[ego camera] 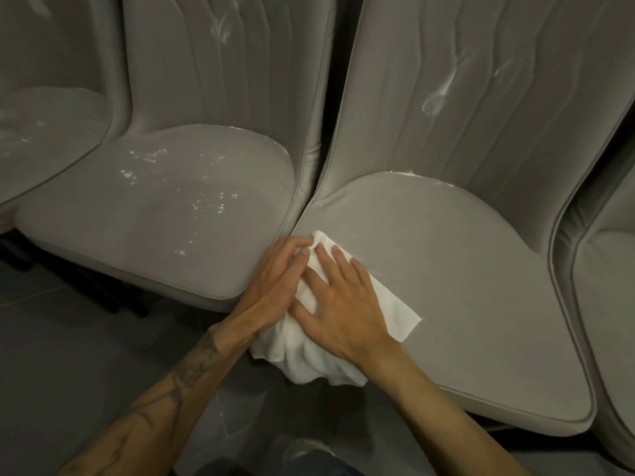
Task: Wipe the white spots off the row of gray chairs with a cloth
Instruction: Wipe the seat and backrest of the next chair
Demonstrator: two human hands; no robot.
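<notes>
Gray chair seat (464,286) bears a crumpled white cloth (309,359) pressed under the flat, straight-fingered left hand (275,276) and right hand (343,310).

Cloth (388,304) on right chair's seat (481,304)

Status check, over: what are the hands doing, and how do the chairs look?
Both flat: left hand and right hand press white cloth on seat. Scattered white spots on neighbouring seat; smears on backrest. Nothing blocking.
</notes>
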